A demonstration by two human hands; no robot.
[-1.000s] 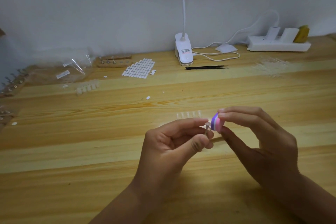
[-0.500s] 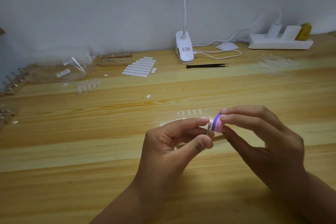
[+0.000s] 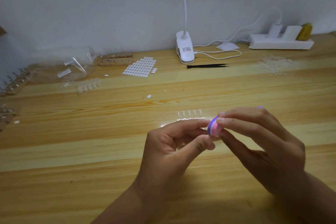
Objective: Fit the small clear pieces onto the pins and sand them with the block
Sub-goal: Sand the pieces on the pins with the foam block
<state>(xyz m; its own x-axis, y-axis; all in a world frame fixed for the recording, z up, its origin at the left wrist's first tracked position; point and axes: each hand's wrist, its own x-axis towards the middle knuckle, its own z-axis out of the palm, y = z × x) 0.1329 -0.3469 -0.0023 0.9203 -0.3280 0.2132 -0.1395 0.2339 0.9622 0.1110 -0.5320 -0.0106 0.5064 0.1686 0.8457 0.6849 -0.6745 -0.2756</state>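
Note:
My right hand (image 3: 258, 143) grips a pink and purple sanding block (image 3: 214, 127) between fingertips and thumb. The block's face is against the tip of a small pin with a clear piece, which my left hand (image 3: 174, 143) pinches between forefinger and thumb; the pin is mostly hidden by my fingers. Just behind my hands a strip of several clear pieces (image 3: 190, 115) lies on the wooden table (image 3: 91, 151). Another strip of clear pieces (image 3: 89, 86) lies at the left.
At the back stand a wooden pin holder (image 3: 115, 60), a sheet of white sticky pads (image 3: 140, 66), a clip lamp (image 3: 184, 49), black tweezers (image 3: 207, 66) and a power strip (image 3: 281, 42). Plastic bags (image 3: 72, 69) and more pins (image 3: 12, 83) lie at the left, and loose clear pieces (image 3: 272, 64) at the right.
The block has shifted slightly against the pin between the frames. Both hands stay in about the same place above the table.

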